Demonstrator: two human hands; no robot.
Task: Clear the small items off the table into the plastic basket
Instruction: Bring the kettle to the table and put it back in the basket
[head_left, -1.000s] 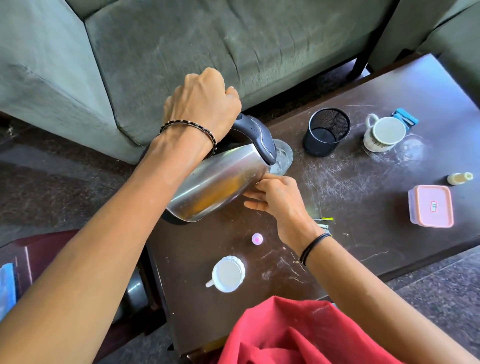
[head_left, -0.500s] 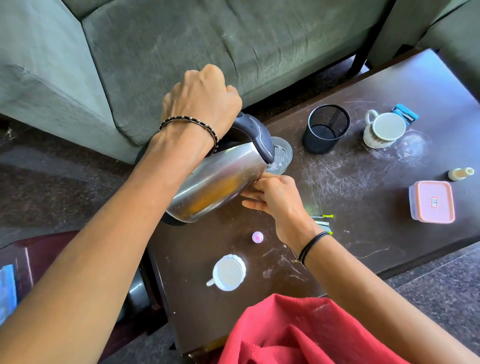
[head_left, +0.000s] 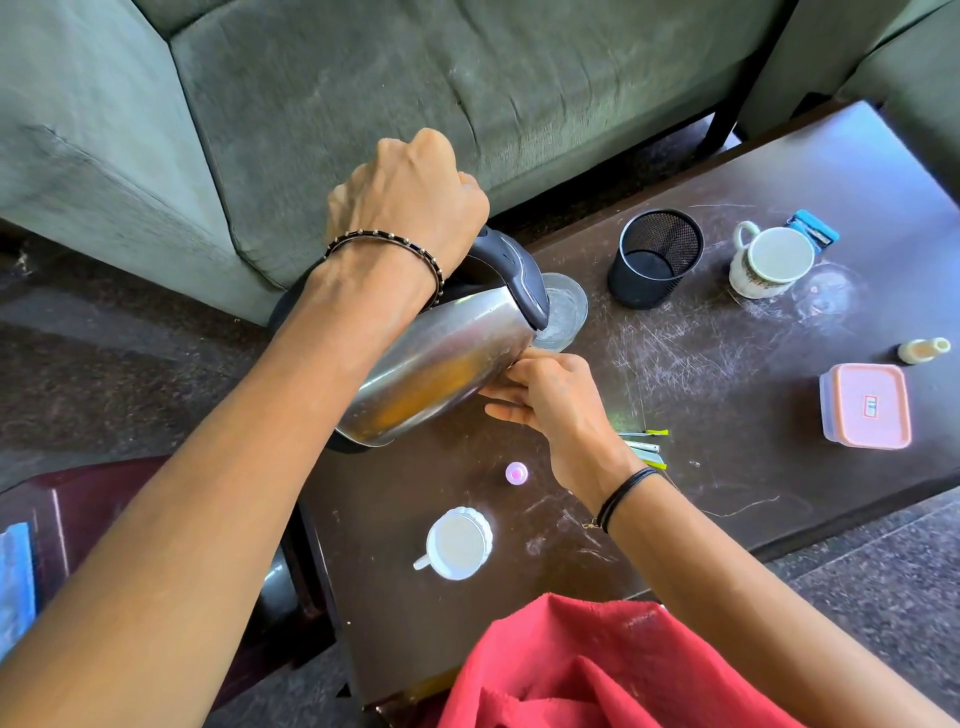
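Lying loose on the dark table (head_left: 727, 374), the small items are spread over its top. A pink cap (head_left: 516, 473) sits at six o'clock from my right hand (head_left: 556, 400), and a few yellow-tipped markers (head_left: 647, 447) lie at four o'clock from it, partly hidden by the wrist. A pink-lidded box (head_left: 866, 405) lies out at three o'clock, close to the table's near edge, with a small pale bottle (head_left: 924, 351) at one o'clock from it. A blue stapler (head_left: 813, 234) lies just behind a patterned mug (head_left: 769, 262) toward the far corner. A black mesh pot (head_left: 654, 260) stands at nine o'clock from the mug. A white cup (head_left: 460, 543) sits near the table's left edge.

Bare, scratched tabletop lies open between markers, pot and box. The box lid carries a small red-and-white label that I cannot read.

My left hand (head_left: 410, 202) is clenched round the handle of a steel kettle (head_left: 447, 364), which is tipped with its spout over a glass (head_left: 563, 312) near the edge by the sofa (head_left: 415, 78). My right hand reaches under the kettle toward the glass's foot; I cannot tell whether it grips.
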